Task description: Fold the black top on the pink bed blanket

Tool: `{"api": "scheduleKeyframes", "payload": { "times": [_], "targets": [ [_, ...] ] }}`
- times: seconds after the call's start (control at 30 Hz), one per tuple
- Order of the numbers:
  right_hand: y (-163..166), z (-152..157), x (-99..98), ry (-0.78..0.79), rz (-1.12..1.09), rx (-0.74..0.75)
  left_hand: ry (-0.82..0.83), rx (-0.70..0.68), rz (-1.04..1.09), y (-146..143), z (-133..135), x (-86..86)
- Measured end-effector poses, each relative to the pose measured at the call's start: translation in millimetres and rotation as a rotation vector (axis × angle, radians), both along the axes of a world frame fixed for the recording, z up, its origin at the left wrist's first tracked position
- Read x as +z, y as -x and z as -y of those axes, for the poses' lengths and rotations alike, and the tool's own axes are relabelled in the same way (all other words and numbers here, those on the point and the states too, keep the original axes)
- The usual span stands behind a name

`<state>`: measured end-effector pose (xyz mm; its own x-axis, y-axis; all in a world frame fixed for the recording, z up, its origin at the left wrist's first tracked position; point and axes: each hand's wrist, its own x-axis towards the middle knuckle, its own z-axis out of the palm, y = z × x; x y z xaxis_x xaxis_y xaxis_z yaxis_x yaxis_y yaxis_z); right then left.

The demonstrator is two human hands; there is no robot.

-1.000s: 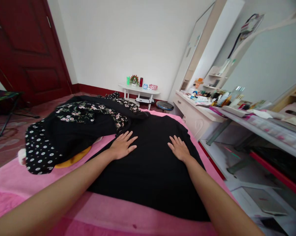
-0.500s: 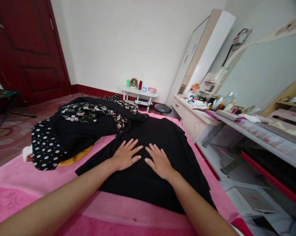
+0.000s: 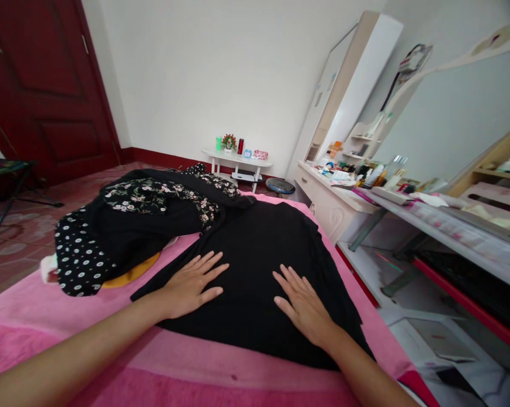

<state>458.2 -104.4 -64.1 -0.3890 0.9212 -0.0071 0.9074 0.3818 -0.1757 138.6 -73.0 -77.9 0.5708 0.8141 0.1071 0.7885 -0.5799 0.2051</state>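
Observation:
A black garment (image 3: pixel 255 243) lies spread out on the pink bedcover (image 3: pixel 221 367); its exact kind I cannot tell. My left hand (image 3: pixel 191 286) rests flat on its left part, fingers stretched out. On the right part lies my right hand (image 3: pixel 304 305), palm down with its fingers open. Neither hand grips the cloth. Beyond my left hand is a heap of clothes, with a black floral piece (image 3: pixel 140 195), a black polka-dot piece (image 3: pixel 79 251) and a bit of yellow cloth (image 3: pixel 131 271) underneath. The heap touches the far left edge of the black garment.
A white dressing table (image 3: pixel 318 189) crowded with bottles stands at the right, beside a grey desk (image 3: pixel 441 226). By the back wall is a small white table (image 3: pixel 238 155) holding a plant and cups. A folding stool (image 3: pixel 9 181) stands left, near the dark red door (image 3: pixel 47 90).
Both hands have slid apart over the black garment and nearer to me, the left one leftward and the right one rightward. The cloth lies almost as before.

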Motion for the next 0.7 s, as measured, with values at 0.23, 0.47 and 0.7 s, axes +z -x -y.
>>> {"api": "scheduleKeyframes", "payload": {
  "times": [0.23, 0.47, 0.7],
  "targets": [
    [-89, 28, 4.8, -0.300, -0.109, -0.263, -0.048, 0.054, 0.016, 35, 26, -10.8],
    [-120, 55, 2.5, -0.197, -0.041, -0.501, 0.121, -0.110, 0.116, -4, 30, 12.4],
    [-93, 41, 47.9, -0.150, -0.296, -0.496, 0.174, -0.308, 0.100, -39, 35, 15.9]
  ]
}}
